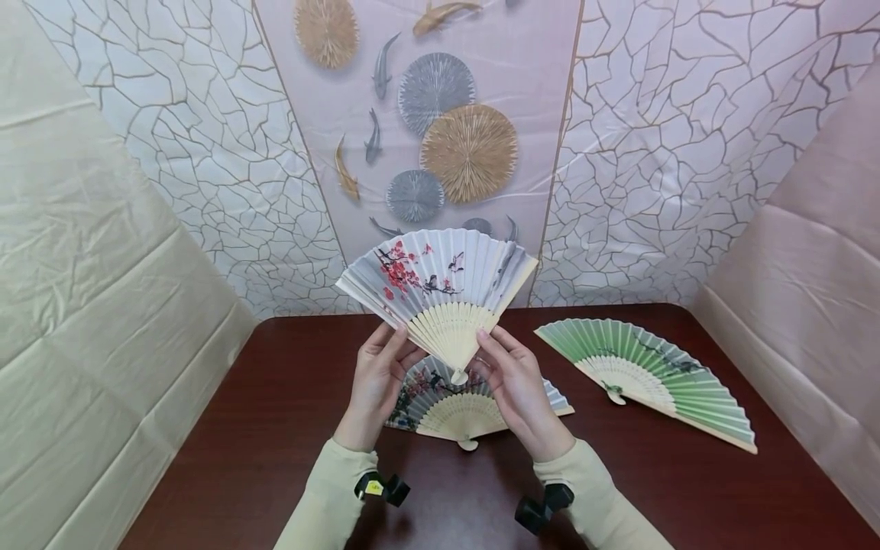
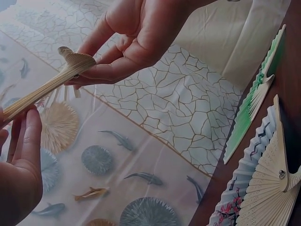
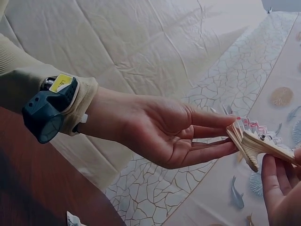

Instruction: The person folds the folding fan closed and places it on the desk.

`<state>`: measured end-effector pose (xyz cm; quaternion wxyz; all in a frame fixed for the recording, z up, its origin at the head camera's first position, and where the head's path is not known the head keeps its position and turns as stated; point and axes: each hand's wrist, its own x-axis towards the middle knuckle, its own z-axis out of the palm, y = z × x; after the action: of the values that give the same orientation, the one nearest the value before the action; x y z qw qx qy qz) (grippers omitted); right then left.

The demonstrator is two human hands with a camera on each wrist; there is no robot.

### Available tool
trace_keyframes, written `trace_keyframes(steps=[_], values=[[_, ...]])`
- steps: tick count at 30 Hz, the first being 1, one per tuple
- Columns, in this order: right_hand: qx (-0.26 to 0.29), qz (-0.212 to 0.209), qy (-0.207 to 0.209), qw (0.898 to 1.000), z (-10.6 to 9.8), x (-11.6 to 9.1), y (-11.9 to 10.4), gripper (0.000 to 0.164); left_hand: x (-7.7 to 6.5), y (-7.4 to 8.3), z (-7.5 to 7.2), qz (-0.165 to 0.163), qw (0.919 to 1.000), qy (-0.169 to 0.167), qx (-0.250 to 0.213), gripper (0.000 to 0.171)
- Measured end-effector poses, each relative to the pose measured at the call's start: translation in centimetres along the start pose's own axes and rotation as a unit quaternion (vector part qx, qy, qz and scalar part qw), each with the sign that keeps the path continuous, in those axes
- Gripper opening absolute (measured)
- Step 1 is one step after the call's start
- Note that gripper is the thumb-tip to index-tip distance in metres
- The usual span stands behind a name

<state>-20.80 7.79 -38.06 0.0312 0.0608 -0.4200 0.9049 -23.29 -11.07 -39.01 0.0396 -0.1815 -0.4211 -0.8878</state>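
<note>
A white folding fan (image 1: pixel 440 283), printed with red blossoms and small dark birds, is spread partway and raised over the table. My left hand (image 1: pixel 376 374) pinches its left edge rib between thumb and fingers, and my right hand (image 1: pixel 512 378) pinches the right edge rib. The bare pale ribs (image 1: pixel 450 328) converge at a rounded pivot end between the two hands. In the left wrist view the held fan (image 2: pixel 56 87) appears edge-on. From the right wrist, the left hand (image 3: pixel 164 129) shows with its fingertips on the ribs.
Behind the hands, a second blossom-printed fan (image 1: pixel 467 416) lies spread on the dark red-brown table (image 1: pixel 227 458), partly hidden. A green fan (image 1: pixel 639 367) lies spread at the right. Patterned cloth (image 1: pixel 440 153) hangs at the back, with plain cloth walls (image 1: pixel 89 267) at the sides.
</note>
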Motion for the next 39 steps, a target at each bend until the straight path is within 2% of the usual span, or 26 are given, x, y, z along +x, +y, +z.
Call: trace_keyframes(steps=[6,15,23,26,33,39], values=[[-0.012,-0.007,-0.007,1.0,-0.1,-0.1,0.0,0.023,-0.1,-0.3,0.1,-0.01,0.9996,0.003,0.026,0.043],[-0.018,-0.019,-0.013,1.0,0.0,-0.1,0.0,0.023,-0.1,-0.5,0.6,-0.009,0.9976,0.032,0.061,0.045],[-0.021,-0.019,-0.009,1.0,0.1,0.0,0.1,0.026,-0.1,-0.4,0.8,-0.001,0.9958,0.033,0.085,0.045],[-0.02,-0.018,-0.008,1.0,0.1,0.0,0.1,0.025,-0.1,-0.3,0.8,-0.003,0.996,0.03,0.084,0.044],[-0.003,-0.022,-0.009,1.0,-0.2,0.0,0.0,0.026,-0.4,-0.4,1.1,-0.021,0.9985,0.026,0.044,0.044],[0.007,-0.016,-0.011,1.0,-0.3,0.0,-0.2,0.025,-0.4,-0.5,1.4,-0.017,0.9994,0.018,0.023,0.046]])
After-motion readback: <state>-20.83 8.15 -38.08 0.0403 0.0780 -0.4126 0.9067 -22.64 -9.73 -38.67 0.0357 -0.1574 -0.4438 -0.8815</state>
